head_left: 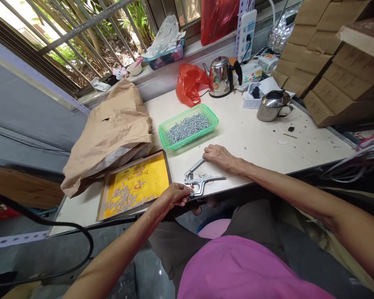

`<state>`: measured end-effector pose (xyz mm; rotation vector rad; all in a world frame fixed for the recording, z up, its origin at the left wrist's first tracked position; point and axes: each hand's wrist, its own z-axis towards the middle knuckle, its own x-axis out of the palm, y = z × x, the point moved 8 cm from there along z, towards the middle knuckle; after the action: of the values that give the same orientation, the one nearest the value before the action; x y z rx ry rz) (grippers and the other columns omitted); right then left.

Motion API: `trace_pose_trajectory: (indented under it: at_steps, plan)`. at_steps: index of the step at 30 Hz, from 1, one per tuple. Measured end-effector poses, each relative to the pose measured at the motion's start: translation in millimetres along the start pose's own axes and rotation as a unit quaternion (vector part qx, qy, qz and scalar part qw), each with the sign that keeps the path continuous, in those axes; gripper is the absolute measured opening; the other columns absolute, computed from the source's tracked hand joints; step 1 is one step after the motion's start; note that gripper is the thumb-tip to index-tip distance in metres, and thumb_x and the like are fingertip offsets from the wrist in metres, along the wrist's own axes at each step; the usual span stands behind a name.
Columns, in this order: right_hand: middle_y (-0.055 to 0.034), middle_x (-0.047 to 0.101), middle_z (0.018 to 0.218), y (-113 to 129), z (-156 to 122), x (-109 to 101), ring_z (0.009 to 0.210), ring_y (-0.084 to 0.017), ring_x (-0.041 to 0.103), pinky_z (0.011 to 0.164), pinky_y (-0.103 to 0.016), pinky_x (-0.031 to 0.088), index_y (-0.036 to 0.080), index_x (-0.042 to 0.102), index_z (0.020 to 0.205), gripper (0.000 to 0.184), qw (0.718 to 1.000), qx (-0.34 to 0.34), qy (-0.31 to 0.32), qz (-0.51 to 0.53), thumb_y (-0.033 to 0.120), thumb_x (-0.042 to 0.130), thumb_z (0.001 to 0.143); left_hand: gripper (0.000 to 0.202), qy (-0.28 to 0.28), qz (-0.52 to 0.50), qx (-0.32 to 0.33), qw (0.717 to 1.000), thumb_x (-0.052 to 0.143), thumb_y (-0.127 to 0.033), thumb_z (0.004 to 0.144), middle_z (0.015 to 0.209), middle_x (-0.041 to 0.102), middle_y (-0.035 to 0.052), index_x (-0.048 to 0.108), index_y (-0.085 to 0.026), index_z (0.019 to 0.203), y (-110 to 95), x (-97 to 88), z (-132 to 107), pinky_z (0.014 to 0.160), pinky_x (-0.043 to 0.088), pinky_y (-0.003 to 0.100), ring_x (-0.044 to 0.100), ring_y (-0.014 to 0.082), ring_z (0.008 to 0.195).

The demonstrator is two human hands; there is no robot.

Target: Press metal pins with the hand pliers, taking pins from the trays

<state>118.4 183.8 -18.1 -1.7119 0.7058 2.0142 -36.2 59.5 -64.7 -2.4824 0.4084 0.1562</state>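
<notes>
A pair of grey metal hand-press pliers (200, 182) lies at the front edge of the table, its handles spread and a spring between them. My right hand (220, 158) has its fingers closed over the end of the upper handle. At the jaw end, my left hand (177, 194) is pinched beside a small red part; whatever its fingertips hold is too small to make out. Left of this hand is a shallow brown tray (166, 164) with a yellow lining and many small metal pieces. Behind the pliers stands a green plastic basket (216, 121) filled with small silvery metal parts.
A large brown paper bag (118, 120) leans at the left. Further back are a red plastic bag (188, 85), a steel kettle (220, 79) and a steel pot (269, 109). Cardboard boxes (339, 79) are stacked at the right. A black cable (65, 224) loops at lower left.
</notes>
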Motion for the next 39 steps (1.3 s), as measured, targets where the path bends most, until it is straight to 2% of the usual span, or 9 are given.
trace_pose_trajectory:
  at_steps: [11,13,19,24,27,29,32,35,39]
  plan:
    - [-0.0095,0.06,0.097,2.7,-12.9,0.6,0.092,-0.02,0.05,0.07,-0.029,0.035,0.015,0.064,0.093,0.021,0.997,-0.007,0.03,0.067,0.024,0.046,0.095,0.042,-0.006,0.008,-0.012,1.0,0.085,-0.044,0.053,0.047,0.052,-0.0046,0.061,-0.012,0.065,1.1,-1.8,3.9,0.039,0.033,0.017,0.044,0.0043,0.038]
    - [-0.0106,0.059,0.101,4.7,-18.4,-2.6,0.094,-0.021,0.05,0.072,-0.03,0.036,0.014,0.064,0.099,0.024,0.996,-0.021,0.031,0.08,0.033,0.051,0.094,0.042,-0.005,0.007,-0.012,1.0,0.085,-0.044,0.053,0.047,0.052,-0.0046,0.062,-0.012,0.066,-0.5,-1.1,3.1,0.039,0.034,0.017,0.044,0.0045,0.038]
    - [-0.0127,0.061,0.1,13.9,-33.4,-17.2,0.095,-0.028,0.049,0.082,-0.038,0.035,0.013,0.062,0.102,0.068,0.997,-0.031,0.053,0.04,0.072,0.065,0.069,0.041,0.004,0.009,-0.01,1.0,0.084,-0.045,0.055,0.042,0.051,-0.0041,0.06,-0.012,0.062,-4.6,2.3,-0.3,0.039,0.035,0.017,0.044,0.0049,0.037]
    - [-0.0133,0.062,0.102,22.6,-42.2,-23.0,0.097,-0.028,0.049,0.085,-0.04,0.032,0.013,0.062,0.101,0.055,0.998,-0.001,0.063,0.024,0.06,0.069,0.073,0.037,-0.007,0.023,-0.016,1.0,0.082,-0.043,0.06,0.043,0.05,-0.0047,0.061,-0.012,0.065,-5.8,2.7,-2.8,0.042,0.037,0.018,0.044,0.0055,0.037]
    - [-0.0138,0.061,0.104,24.6,-46.4,-18.2,0.095,-0.028,0.05,0.085,-0.04,0.031,0.012,0.062,0.102,0.045,0.997,0.023,0.066,0.025,0.051,0.066,0.078,0.03,-0.064,0.095,0.015,0.993,0.073,-0.041,0.072,0.045,0.051,-0.0027,0.063,-0.013,0.067,-10.2,-1.8,-10.3,0.046,0.04,0.022,0.047,0.0086,0.04]
    - [-0.0136,0.061,0.104,26.0,-47.5,-14.5,0.096,-0.027,0.051,0.086,-0.04,0.031,0.012,0.062,0.101,0.043,0.998,0.023,0.061,0.025,0.05,0.066,0.08,0.027,-0.163,0.205,0.106,0.959,0.066,-0.039,0.079,0.057,0.059,0.0025,0.066,-0.013,0.07,-28.1,-8.0,-21.6,0.054,0.043,0.025,0.055,0.0134,0.052]
    - [-0.0132,0.061,0.103,28.1,-44.9,-11.1,0.098,-0.027,0.051,0.087,-0.04,0.03,0.012,0.062,0.102,0.044,0.999,0.007,0.05,0.021,0.049,0.066,0.08,0.022,-0.262,0.365,0.278,0.849,0.06,-0.034,0.085,0.093,0.068,0.0098,0.069,-0.016,0.093,-64.5,5.9,-42.4,0.075,0.047,0.031,0.062,0.0222,0.087]
    - [-0.0136,0.06,0.105,29.6,-37.7,-9.9,0.101,-0.028,0.051,0.088,-0.04,0.03,0.011,0.061,0.106,0.045,0.998,-0.005,0.054,0.015,0.048,0.065,0.081,0.039,-0.22,0.458,0.377,0.774,0.064,-0.028,0.082,0.122,0.06,0.0116,0.058,-0.018,0.119,-86.3,34.8,-39.6,0.093,0.045,0.037,0.052,0.0268,0.113]
    - [-0.0137,0.059,0.11,29.0,-30.1,-6.9,0.103,-0.028,0.051,0.087,-0.039,0.034,0.011,0.058,0.115,0.054,0.995,0.002,0.094,0.029,0.051,0.066,0.079,0.057,-0.16,0.53,0.391,0.735,0.066,-0.027,0.08,0.128,0.055,0.0137,0.046,-0.016,0.132,-99.1,47.8,-15.6,0.098,0.043,0.042,0.049,0.0283,0.115]
